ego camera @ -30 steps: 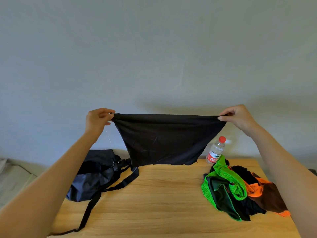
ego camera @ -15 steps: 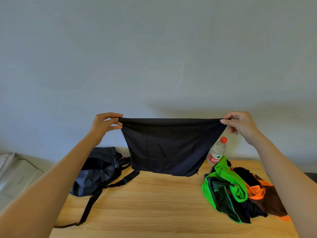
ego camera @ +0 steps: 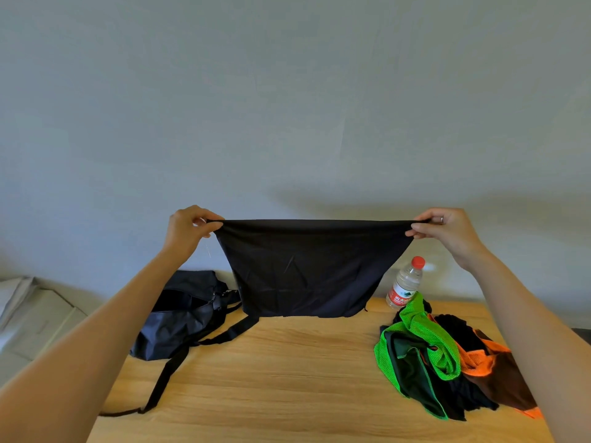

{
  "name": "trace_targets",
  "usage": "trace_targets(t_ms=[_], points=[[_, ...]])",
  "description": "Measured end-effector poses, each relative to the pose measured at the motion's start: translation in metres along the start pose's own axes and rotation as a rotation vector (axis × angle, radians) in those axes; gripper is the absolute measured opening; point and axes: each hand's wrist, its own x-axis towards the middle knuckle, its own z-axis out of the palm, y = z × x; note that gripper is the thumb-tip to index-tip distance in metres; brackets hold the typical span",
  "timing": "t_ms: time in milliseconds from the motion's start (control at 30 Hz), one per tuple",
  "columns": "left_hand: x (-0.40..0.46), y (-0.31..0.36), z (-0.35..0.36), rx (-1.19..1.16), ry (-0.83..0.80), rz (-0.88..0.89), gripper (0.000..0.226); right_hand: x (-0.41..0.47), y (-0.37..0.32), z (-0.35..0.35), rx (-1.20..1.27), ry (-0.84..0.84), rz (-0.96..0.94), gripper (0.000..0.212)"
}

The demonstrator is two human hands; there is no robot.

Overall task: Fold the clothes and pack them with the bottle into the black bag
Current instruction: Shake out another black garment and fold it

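The left hand [ego camera: 187, 230] and right hand [ego camera: 447, 233] each pinched a top corner of the black garment [ego camera: 311, 266], stretched above the desk [ego camera: 287, 378]; folding had just begun, and laying it flat seemed next.

Black garment [ego camera: 311, 270] hid far middle edge of counter [ego camera: 287, 378] and part of black bag [ego camera: 182, 311] strap. Bottle [ego camera: 405, 284] base was masked by green mesh of clothes pile [ego camera: 447, 359]; label text too small to read. Both forearms and counter's near edge ran off frame bottom. Pale items at left edge were unidentifiable.
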Motion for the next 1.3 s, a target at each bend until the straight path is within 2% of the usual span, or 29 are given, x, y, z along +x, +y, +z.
trace_targets(t_ms=[200,433,600,800,1100,1300], points=[[-0.014,0.002,-0.007,-0.013,-0.001,0.005,0.008,-0.008,0.002,-0.001,-0.016,0.027,-0.010,0.015],[-0.063,-0.013,-0.010,-0.166,-0.083,-0.180,0.012,-0.042,0.028,0.008,0.012,-0.054,0.083,0.017],[-0.104,-0.035,-0.013,-0.237,-0.161,-0.273,0.010,-0.077,0.046,0.024,0.028,-0.065,0.148,0.009],[-0.152,-0.061,-0.016,-0.223,-0.218,-0.312,0.014,-0.127,0.069,0.040,0.081,-0.082,0.236,0.016],[-0.223,-0.096,-0.016,-0.202,-0.303,-0.458,0.009,-0.209,0.103,0.054,0.080,-0.095,0.340,0.008],[-0.243,-0.108,-0.010,-0.207,-0.353,-0.516,0.011,-0.228,0.117,0.059,0.078,-0.108,0.396,0.007]])
